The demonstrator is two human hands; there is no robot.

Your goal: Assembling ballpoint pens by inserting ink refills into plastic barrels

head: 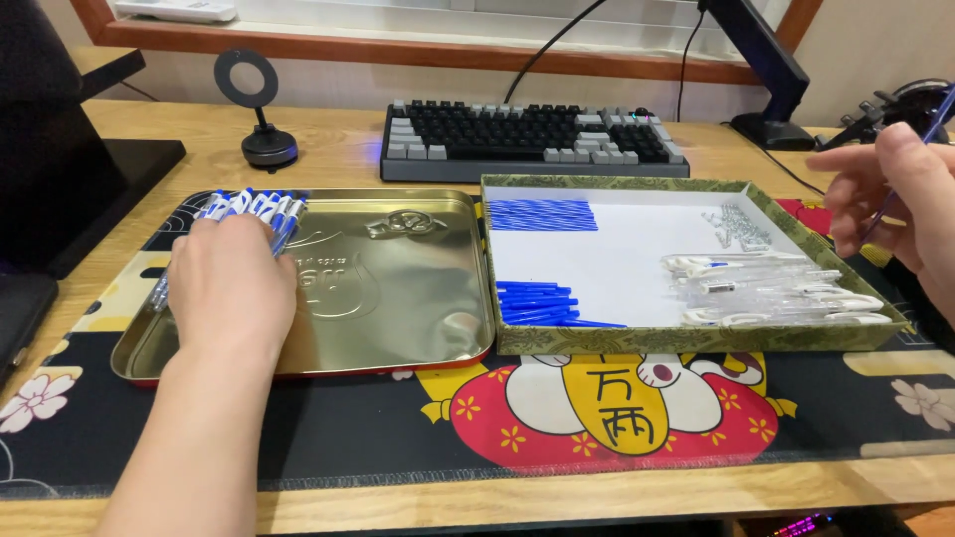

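The printed desk mat lies nearest on the bench. On the mat sits the gold metal tray, the reference landmark. The left hand rests palm-down in the tray's left part, its grip spread over a bundle of blue-and-white pens at the tray's far left corner. Immediately right of the tray stands a shallow green box holding blue refills, clear pen barrels and small springs. Further right, the raised right hand pinches a blue pen. Beyond the tray sits a keyboard.
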